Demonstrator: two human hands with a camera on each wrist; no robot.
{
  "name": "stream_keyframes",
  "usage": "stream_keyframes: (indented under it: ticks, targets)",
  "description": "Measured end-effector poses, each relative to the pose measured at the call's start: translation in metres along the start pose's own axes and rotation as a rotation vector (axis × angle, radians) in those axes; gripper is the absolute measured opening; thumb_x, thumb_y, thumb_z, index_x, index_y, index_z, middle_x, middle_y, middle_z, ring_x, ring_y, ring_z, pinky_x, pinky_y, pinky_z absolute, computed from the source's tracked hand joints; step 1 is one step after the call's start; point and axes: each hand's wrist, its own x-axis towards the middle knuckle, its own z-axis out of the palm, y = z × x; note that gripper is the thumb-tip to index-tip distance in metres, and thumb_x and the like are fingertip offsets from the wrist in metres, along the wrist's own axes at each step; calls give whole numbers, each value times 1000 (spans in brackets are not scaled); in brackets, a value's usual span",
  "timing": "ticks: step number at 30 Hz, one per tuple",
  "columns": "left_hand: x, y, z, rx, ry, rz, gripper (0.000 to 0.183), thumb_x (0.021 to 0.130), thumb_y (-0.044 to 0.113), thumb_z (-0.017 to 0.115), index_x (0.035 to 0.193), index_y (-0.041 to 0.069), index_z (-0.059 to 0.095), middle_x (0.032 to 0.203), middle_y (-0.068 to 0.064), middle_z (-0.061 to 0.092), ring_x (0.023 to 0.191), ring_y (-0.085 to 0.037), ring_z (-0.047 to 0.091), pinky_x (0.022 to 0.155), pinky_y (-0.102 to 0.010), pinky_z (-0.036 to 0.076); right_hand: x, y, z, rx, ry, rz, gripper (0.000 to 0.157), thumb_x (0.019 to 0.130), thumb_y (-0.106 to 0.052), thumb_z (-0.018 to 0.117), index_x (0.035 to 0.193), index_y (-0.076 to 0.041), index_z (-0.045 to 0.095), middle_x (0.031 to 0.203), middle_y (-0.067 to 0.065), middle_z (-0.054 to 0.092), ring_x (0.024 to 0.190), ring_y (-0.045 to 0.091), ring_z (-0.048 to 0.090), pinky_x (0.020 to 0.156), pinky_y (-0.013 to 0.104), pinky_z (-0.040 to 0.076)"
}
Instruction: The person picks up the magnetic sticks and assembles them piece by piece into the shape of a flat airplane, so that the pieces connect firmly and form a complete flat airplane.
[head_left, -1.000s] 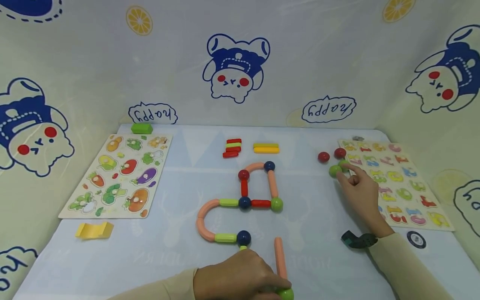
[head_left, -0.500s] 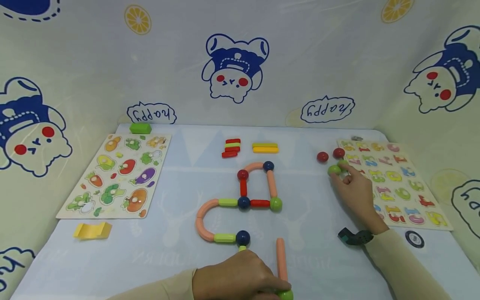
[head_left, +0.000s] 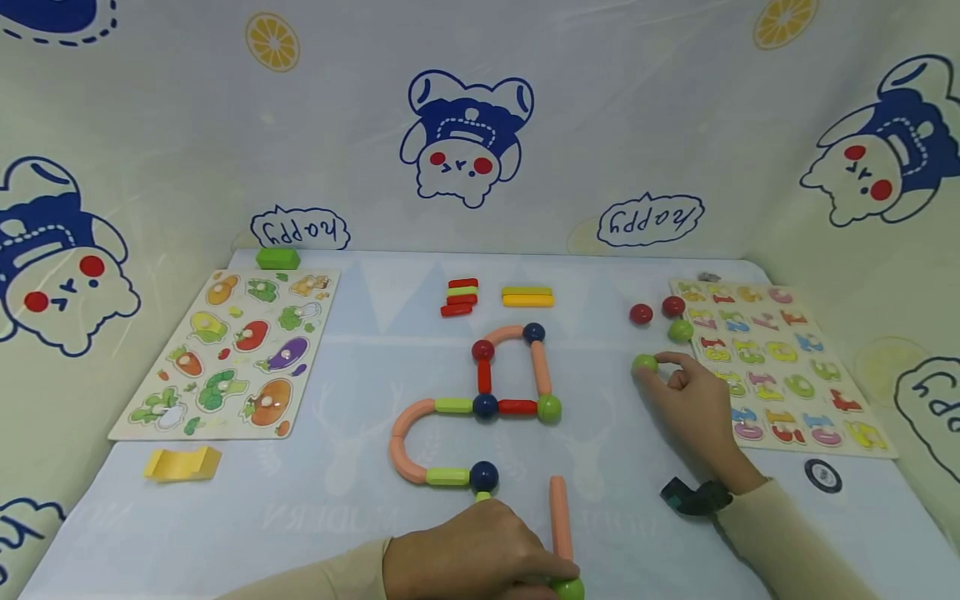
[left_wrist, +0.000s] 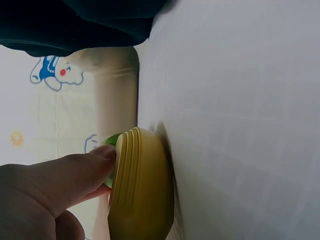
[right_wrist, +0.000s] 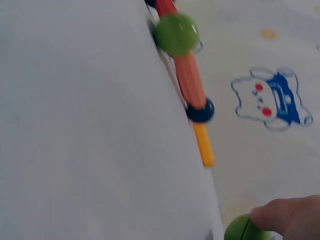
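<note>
My right hand (head_left: 693,408) pinches a green ball (head_left: 644,363) between thumb and fingers, beside the right-hand board; the same ball shows at the bottom of the right wrist view. At the front edge my left hand (head_left: 472,554) holds another green ball (head_left: 570,589), from which a straight pink rod (head_left: 560,517) points away. The left wrist view shows the left thumb on this ball, close to a ribbed yellow piece (left_wrist: 142,185). Beyond lies a joined figure of rods and balls, with a navy ball (head_left: 483,477), a curved pink rod (head_left: 401,446) and a red rod (head_left: 517,407). The left hand hides its near part.
Two red balls (head_left: 641,314) and a loose green ball (head_left: 681,331) lie by the right puzzle board (head_left: 813,354). Short red and green rods (head_left: 459,298) and yellow rods (head_left: 527,297) lie at the back. A vegetable board (head_left: 247,358) and yellow block (head_left: 182,464) are left.
My right hand has drawn one green ball toward me and left, away from the other green ball beside the board. The left hand stays in place, with the pink rod shifting slightly.
</note>
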Motion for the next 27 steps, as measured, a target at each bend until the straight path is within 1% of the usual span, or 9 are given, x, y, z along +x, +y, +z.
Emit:
stream_keyframes:
  ticks: [5, 9, 12, 16, 17, 18, 22, 24, 27]
  targets:
    - [0, -1, 1, -12, -12, -11, 15, 94, 29, 57, 107, 26, 62, 75, 24, 58, 62, 21, 38, 55, -2, 31, -24, -28, 8, 55, -63, -35, 43, 81, -54, 65, 106, -19, 61, 52, 3, 42, 46, 16, 37, 39, 28, 26]
    - [0, -1, 1, -14, -9, -13, 16, 94, 29, 57, 108, 26, 63, 75, 24, 58, 62, 21, 38, 54, -2, 31, -45, -47, 16, 152, -166, -59, 37, 80, -52, 66, 101, -22, 61, 51, 0, 39, 44, 13, 35, 39, 27, 27]
    - [-1, -2, 1, -24, 0, -12, 17, 94, 29, 57, 109, 26, 63, 75, 24, 59, 63, 21, 39, 54, -1, 31, -59, -57, 22, 240, -252, -121, 28, 81, -46, 69, 97, -24, 62, 50, -3, 38, 43, 10, 34, 39, 25, 27]
    - [0, -2, 1, -30, 10, -9, 17, 93, 29, 57, 109, 25, 63, 74, 24, 59, 63, 21, 39, 55, -1, 31, -72, -63, 28, 316, -331, -267, 18, 83, -34, 71, 95, -24, 63, 50, -8, 35, 42, 5, 32, 38, 23, 26]
    - [0, -2, 1, -34, 11, -9, 17, 93, 29, 58, 109, 25, 63, 74, 23, 59, 63, 21, 39, 55, 0, 31, -74, -65, 29, 325, -342, -289, 17, 83, -32, 71, 95, -25, 62, 50, -9, 35, 43, 3, 31, 38, 22, 25]
    - [0, -2, 1, -30, 10, -7, 16, 93, 29, 58, 108, 25, 63, 73, 23, 59, 63, 21, 39, 55, 0, 31, -76, -69, 28, 331, -349, -314, 16, 83, -28, 72, 95, -22, 63, 50, -9, 34, 43, 2, 31, 38, 22, 25]
    - [0, -2, 0, -21, 5, -5, 15, 94, 30, 57, 107, 25, 63, 71, 24, 56, 62, 21, 37, 55, -1, 30, -81, -83, 24, 340, -362, -334, 16, 82, -18, 73, 95, -18, 64, 50, -9, 33, 44, 0, 29, 40, 19, 24]
    - [0, -2, 0, -20, 2, -5, 15, 94, 31, 56, 106, 25, 63, 70, 24, 55, 62, 21, 37, 55, -1, 30, -82, -83, 25, 329, -363, -338, 16, 82, -18, 73, 95, -18, 64, 50, -9, 34, 44, 0, 29, 41, 19, 24]
    - [0, -2, 1, -39, 1, -7, 17, 94, 30, 56, 108, 24, 63, 72, 24, 57, 64, 22, 39, 56, 0, 31, -80, -69, 34, 313, -365, -350, 16, 83, -26, 72, 96, -24, 63, 50, -11, 34, 43, 0, 31, 40, 19, 25]
